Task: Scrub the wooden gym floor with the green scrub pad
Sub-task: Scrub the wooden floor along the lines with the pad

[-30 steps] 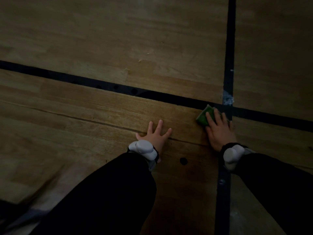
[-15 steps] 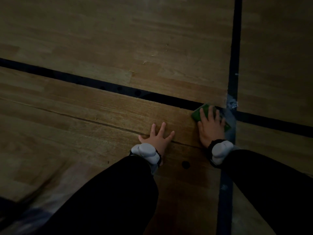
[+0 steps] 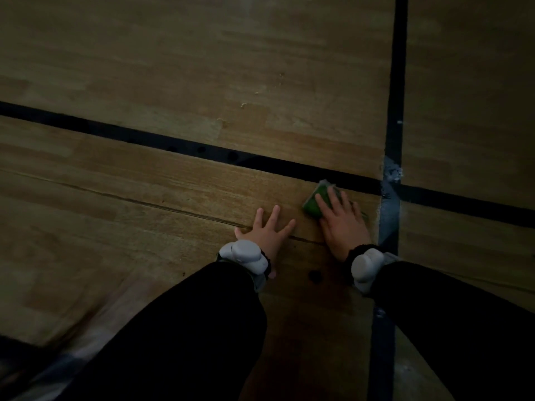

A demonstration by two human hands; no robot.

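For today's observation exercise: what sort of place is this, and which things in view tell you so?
Probably a gym or sports hall. The wooden floor is laid in strips, and dark court lines cross at right angles, one patched with worn tape.

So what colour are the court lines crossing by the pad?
Black, or very dark, court lines, clearest in the head view beside the scrub pad.

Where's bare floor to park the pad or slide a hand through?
Free: the boards beyond the horizontal black line, left of the vertical black line; also the strip left of the left hand, below that line. Crowded: the narrow gap between the left hand and the right hand, which presses the green scrub pad near the line crossing.
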